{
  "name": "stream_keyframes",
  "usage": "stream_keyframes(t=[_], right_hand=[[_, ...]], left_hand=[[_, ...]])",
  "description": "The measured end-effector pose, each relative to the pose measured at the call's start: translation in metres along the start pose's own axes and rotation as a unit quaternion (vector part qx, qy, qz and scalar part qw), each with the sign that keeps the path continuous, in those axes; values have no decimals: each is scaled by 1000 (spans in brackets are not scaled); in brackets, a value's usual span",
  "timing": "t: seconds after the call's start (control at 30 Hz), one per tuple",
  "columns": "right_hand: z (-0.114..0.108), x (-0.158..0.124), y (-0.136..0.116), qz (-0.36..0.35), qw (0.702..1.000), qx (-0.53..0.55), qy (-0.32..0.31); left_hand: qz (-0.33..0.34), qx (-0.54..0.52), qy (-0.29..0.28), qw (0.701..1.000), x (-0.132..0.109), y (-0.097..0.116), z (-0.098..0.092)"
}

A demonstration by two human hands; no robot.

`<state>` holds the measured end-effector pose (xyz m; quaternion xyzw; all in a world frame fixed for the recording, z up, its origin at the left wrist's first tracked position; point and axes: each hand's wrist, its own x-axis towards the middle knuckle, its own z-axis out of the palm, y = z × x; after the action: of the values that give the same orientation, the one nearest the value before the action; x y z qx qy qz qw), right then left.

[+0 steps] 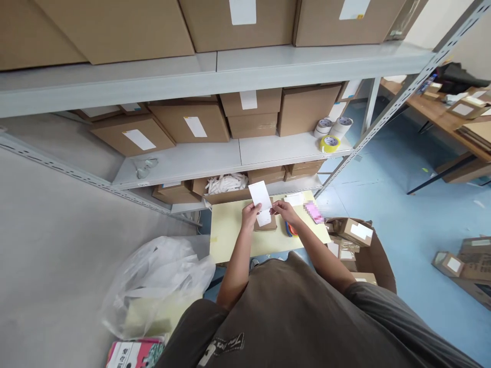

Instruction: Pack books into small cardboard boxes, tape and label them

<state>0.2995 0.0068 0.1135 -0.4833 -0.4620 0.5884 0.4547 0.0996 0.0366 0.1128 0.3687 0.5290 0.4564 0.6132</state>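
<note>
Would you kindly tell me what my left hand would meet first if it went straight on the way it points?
The left hand holds the white label; past that, straight on, it would likely reach the brown box on the low shelf behind the table, though depth is unclear.

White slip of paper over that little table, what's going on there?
A person holds the white slip in both hands, left hand and right hand pinching its lower edge, over a small brown box on the pale yellow table. Metal shelves of cardboard boxes stand behind, and a carton of small parcels sits to the right.
</note>
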Motion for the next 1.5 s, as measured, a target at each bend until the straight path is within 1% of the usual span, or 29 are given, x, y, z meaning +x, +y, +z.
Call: stream_keyframes(t=[0.17,0.27,0.47,0.77,1.0,1.13,1.23,1.3,1.37,1.4,1.43,1.47,1.5], right_hand=[[-18,-13,-5,-3,1000,12,-6],[-27,-19,-9,-11,1000,22,-19],[-46,-30,-12,-9,999,26,-18],[-73,-44,-10,-8,997,65,-37],[-86,-46,-6,-3,998,50,-37],[-89,-45,-7,-5,998,39,-39],[-90,-45,-8,-10,998,32,-48],[-90,-45,-9,-19,998,31,-59],[-90,-45,-12,-31,996,32,-72],[-90,-45,-13,-37,996,33,-77],[-90,-45,-16,-44,995,35,-82],[-90,-45,-18,-49,995,35,-85],[-90,-46,-21,-55,994,34,-86]], left_hand=[[16,11,18,1000,-9,-1,21],[11,19,28,999,-14,-3,32],[-9,15,30,999,-22,-13,54],[3,33,53,998,-34,-30,81],[12,35,63,997,-40,-36,92],[17,29,64,997,-40,-38,95],[3,32,69,997,-39,-37,96],[10,50,100,994,-42,-33,97],[52,78,147,985,-47,-25,99],[78,91,155,981,-50,-21,100],[96,103,139,980,-54,-16,102],[104,111,97,984,-58,-11,104],[101,116,42,987,-61,-6,106]])
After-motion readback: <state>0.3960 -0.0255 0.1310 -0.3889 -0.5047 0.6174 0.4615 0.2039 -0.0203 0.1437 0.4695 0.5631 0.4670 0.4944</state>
